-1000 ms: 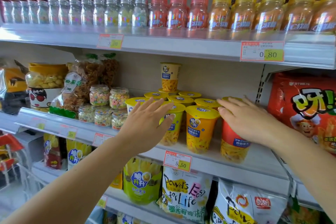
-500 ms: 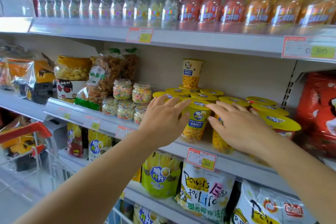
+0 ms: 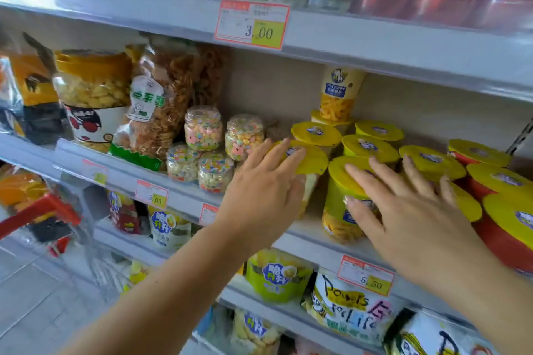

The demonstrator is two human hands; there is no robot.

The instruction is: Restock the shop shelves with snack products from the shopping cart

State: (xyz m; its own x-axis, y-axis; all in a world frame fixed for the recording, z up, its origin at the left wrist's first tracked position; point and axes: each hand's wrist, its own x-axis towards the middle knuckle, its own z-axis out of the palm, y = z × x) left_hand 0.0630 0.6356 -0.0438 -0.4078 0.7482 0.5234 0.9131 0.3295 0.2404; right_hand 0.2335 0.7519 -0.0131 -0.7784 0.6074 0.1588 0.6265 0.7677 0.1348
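**Middle shelf** (image 3: pixel 184 198), items listed left to right.

- Shopping cart (image 3: pixel 40 209): red handle at far left, below shelf level. Judged to be parked close as the stock source. Its contents are too blurred to tell.
- Large snack jar (image 3: pixel 92 86) and bag of twisted snacks (image 3: pixel 170 101): upright, labels facing the aisle.
- Small candy jars (image 3: pixel 203 127): stacked two high to use the shelf's height, just beside the cups.
- Left hand (image 3: pixel 265 190): fingers straight and spread, flat on the lid of a yellow-lidded snack cup (image 3: pixel 313 163), thumb against its wall. It grasps nothing and is likely nudging the cup into line.
- Right hand (image 3: pixel 403 219): fingers straight and fanned over the neighbouring front cup (image 3: pixel 336 210), thumb on its wall, with no grasp. It is probably squaring the rows.
- Stacked cup (image 3: pixel 340 92): stands on another cup's lid at the back.
- Red snack cups (image 3: pixel 507 228): a separate block at far right, so the two kinds stay apart.
- Price tag (image 3: pixel 366 275): reads 5.50, on the rail beneath the cups.
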